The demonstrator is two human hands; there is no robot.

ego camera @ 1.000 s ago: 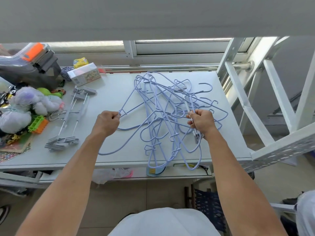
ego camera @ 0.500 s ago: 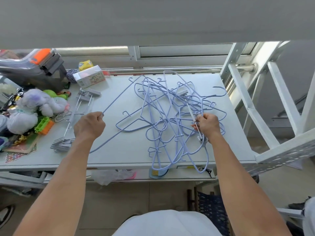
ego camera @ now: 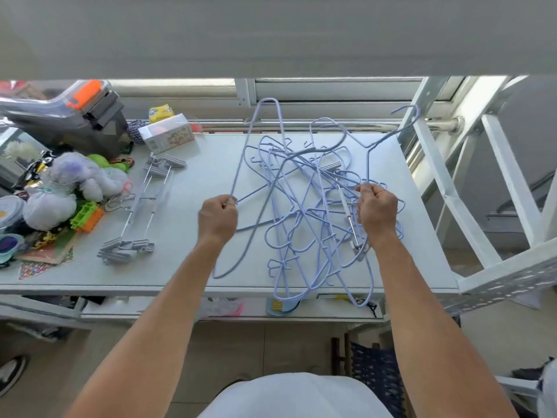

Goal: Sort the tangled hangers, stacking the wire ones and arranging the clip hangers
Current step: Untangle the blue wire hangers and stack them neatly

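Observation:
A tangle of pale blue wire hangers (ego camera: 304,206) lies on the right half of the white table (ego camera: 205,164), some hanging over the front edge. My left hand (ego camera: 217,216) is closed on a wire hanger (ego camera: 241,164) at the tangle's left side, tilted up off the table. My right hand (ego camera: 377,208) grips another wire hanger (ego camera: 388,137) whose hook rises at the back right. One grey clip hanger (ego camera: 346,212) is caught inside the tangle. A group of grey clip hangers (ego camera: 141,206) lies apart on the left.
Plush toys (ego camera: 63,188), a green-orange toy (ego camera: 87,217), a small box (ego camera: 168,136) and a grey-orange appliance (ego camera: 69,116) crowd the table's left end. A white metal frame (ego camera: 482,188) stands on the right. A window rail (ego camera: 301,125) runs behind.
My left hand moved right, back toward the tangle, lifting its hanger upright. My right hand raised a hanger so its hook now stands at the back right. The tangle shifted.

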